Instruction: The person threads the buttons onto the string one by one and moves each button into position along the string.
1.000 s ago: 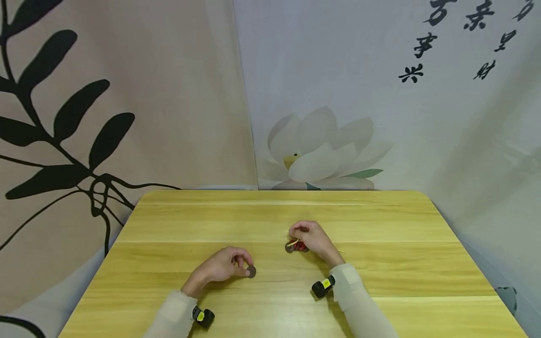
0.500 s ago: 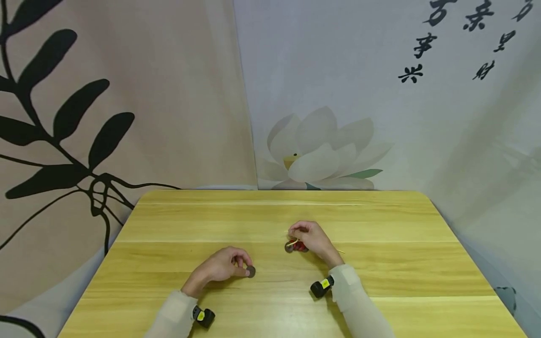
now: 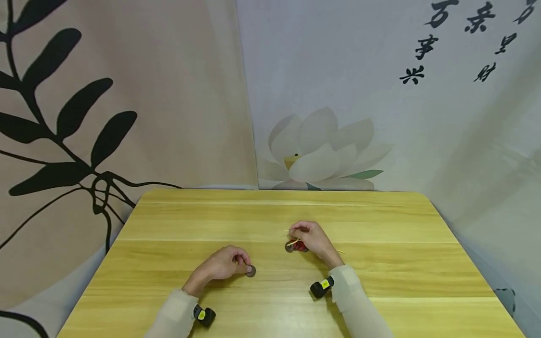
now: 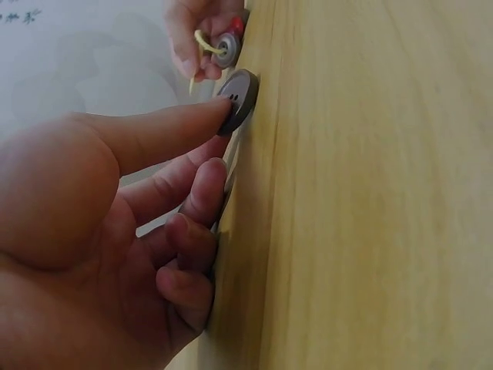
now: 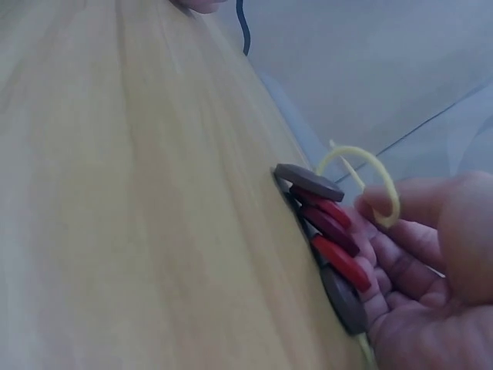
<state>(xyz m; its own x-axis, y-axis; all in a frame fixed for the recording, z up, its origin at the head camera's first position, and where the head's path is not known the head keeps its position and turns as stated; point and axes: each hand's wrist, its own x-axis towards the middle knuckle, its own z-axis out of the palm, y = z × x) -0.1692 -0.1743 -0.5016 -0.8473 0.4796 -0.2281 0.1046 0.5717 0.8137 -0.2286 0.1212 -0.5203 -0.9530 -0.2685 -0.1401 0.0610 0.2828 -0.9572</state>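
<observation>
My left hand (image 3: 226, 264) pinches a dark brown button (image 4: 245, 100) on edge near the tabletop. In the left wrist view the thumb presses on the button's face beside its holes, while the other fingers curl beneath. Farther back and to the right, my right hand (image 3: 313, 238) pinches a yellow cord (image 5: 384, 173) near its loose tip. The cord loops out of a brown button (image 5: 308, 182), the front one of a row. Behind it come red buttons (image 5: 341, 262) and another brown button (image 5: 343, 301), lying between the right fingers and the table.
The wooden table (image 3: 380, 263) stretches around both hands, its far edge against a printed cloth backdrop (image 3: 321, 70). A further length of yellow cord (image 3: 340, 251) trails out past the right wrist. Black wrist cameras (image 3: 204, 317) sit at both cuffs.
The left thumb has shifted slightly up on its button, which stays almost in place. The right hand, cord and strung buttons look the same.
</observation>
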